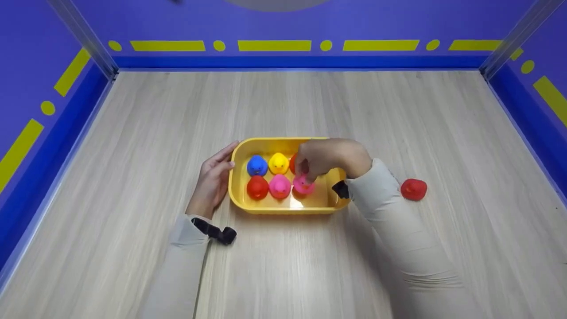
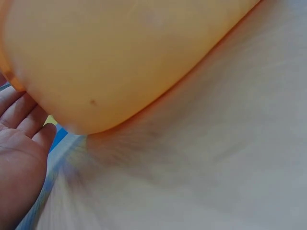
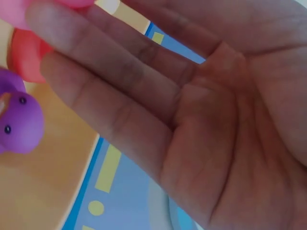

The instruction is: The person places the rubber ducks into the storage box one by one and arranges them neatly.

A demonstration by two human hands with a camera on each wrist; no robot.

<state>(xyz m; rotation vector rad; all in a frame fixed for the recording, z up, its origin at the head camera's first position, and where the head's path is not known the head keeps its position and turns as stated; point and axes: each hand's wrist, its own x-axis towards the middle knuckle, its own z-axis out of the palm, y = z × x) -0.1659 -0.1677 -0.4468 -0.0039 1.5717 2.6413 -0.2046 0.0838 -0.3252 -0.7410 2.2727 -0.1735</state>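
A yellow plastic container [image 1: 283, 211] stands on the table with rubber ducks inside. My left hand [image 1: 214, 179] holds its left end, thumb at the rim; in the left wrist view the fingers [image 2: 26, 112] lie along the outer wall. Reaching over the right side, my right hand [image 1: 325, 157] pinches a pink duck [image 1: 304, 186] in the front row. Beside it sit another pink duck [image 1: 280, 186] and a red duck [image 1: 258, 188]. Behind are a blue duck [image 1: 257, 165], a yellow duck [image 1: 278, 164] and a partly hidden red duck [image 1: 292, 164]. The right wrist view shows a purple duck [image 3: 21, 122].
One more red duck [image 1: 414, 189] lies on the wooden table [image 1: 283, 270], right of the container and close to my right sleeve [image 1: 398, 221]. Blue-purple walls [image 1: 283, 26] with yellow dashes and dots enclose the table at the back and both sides.
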